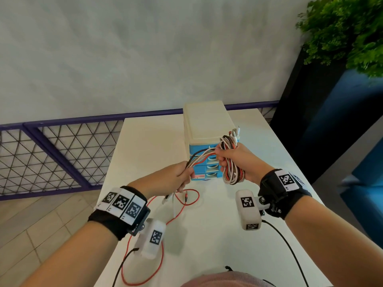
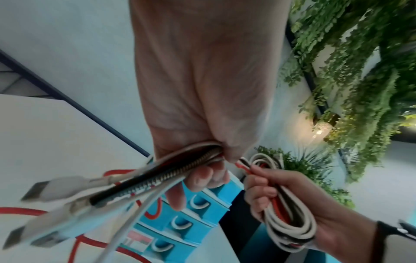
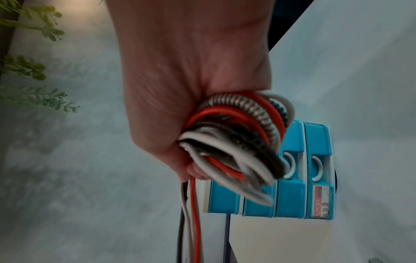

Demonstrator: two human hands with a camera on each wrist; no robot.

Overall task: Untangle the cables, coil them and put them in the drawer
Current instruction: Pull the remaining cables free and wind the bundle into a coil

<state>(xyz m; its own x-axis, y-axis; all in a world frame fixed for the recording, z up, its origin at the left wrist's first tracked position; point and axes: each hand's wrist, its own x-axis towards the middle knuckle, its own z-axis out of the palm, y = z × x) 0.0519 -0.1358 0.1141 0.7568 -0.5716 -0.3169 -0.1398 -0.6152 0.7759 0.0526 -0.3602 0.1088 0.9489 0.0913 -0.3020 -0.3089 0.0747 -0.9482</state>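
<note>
My right hand (image 1: 232, 160) grips a coil of cables (image 1: 233, 172) in white, red, black and braided strands, held upright in front of the drawer unit (image 1: 204, 129). The same coil (image 3: 236, 140) fills the right wrist view. Loose strands run from it to my left hand (image 1: 178, 177), which grips the cable strands (image 2: 180, 170) near their USB plugs (image 2: 56, 188). The tails of a red cable (image 1: 186, 201) and a white one hang down onto the white table (image 1: 207, 235). All blue drawers (image 2: 191, 213) are closed.
The drawer unit has a cream top and stands mid-table toward the back. A purple mesh railing (image 1: 51, 154) runs left of the table. A dark planter with green plants (image 1: 342, 38) stands at the right. Black wrist-camera leads (image 1: 290, 255) trail over the near table edge.
</note>
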